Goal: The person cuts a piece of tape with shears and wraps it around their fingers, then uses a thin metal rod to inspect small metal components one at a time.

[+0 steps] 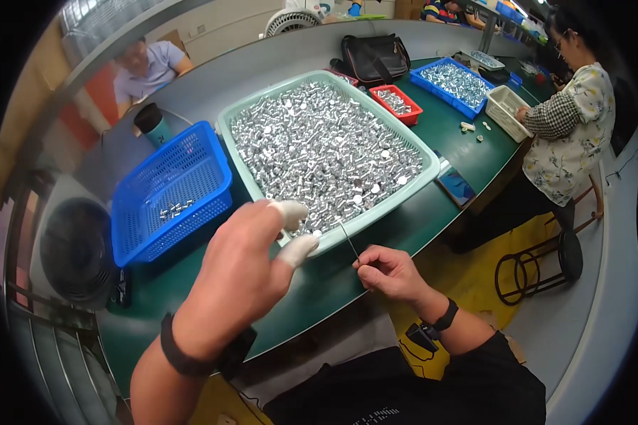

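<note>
A large pale green basket (420, 185) is filled with small shiny metal parts (319, 149). Over its near left corner is my left hand (244, 255), with white finger covers on thumb and forefinger. Those two fingertips are apart, with metal parts showing between them. My right hand (390, 273), just off the basket's near edge, pinches a thin dark rod (350, 242). The rod slants up and left over the rim, its tip beside the metal parts. Whether it touches any part is too small to tell.
A blue basket (216, 191) with a few metal parts stands at left. Beyond the green basket are a red tray (412, 113), a blue tray (432, 65) of parts and a black bag (376, 57). A phone (457, 185) lies at right, near a co-worker (574, 127) handling a cream basket (503, 106).
</note>
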The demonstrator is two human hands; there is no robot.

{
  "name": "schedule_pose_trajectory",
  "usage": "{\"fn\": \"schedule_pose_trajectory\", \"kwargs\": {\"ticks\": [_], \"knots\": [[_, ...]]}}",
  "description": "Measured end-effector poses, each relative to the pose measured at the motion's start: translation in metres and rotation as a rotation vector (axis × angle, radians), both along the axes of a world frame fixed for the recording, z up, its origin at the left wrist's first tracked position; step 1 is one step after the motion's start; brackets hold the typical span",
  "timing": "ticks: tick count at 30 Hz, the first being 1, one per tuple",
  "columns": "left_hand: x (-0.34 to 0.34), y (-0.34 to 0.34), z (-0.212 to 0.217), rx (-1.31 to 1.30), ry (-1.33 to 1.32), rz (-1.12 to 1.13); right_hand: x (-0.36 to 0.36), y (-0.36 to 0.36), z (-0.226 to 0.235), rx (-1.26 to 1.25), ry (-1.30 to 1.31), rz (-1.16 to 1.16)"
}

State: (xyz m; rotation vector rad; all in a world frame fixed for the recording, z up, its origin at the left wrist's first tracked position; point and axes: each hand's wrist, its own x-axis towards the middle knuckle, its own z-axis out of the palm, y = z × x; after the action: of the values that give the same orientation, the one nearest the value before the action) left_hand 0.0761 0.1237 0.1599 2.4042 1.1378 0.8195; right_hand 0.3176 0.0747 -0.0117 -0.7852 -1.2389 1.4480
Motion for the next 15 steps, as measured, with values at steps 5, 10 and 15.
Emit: {"fn": "schedule_pose_trajectory", "kwargs": {"ticks": [5,10,15], "knots": [[0.067,0.072,-0.029,0.129,0.111,-0.141,0.005,-0.005,-0.007,-0.01,0.058,-0.053],[0.098,0.096,-0.045,0.147,0.337,-0.17,0.006,-0.005,-0.011,0.009,0.102,-0.122],[0.099,0.1,-0.045,0.059,0.359,-0.163,0.003,-0.004,-0.008,-0.007,0.092,-0.106]]}}
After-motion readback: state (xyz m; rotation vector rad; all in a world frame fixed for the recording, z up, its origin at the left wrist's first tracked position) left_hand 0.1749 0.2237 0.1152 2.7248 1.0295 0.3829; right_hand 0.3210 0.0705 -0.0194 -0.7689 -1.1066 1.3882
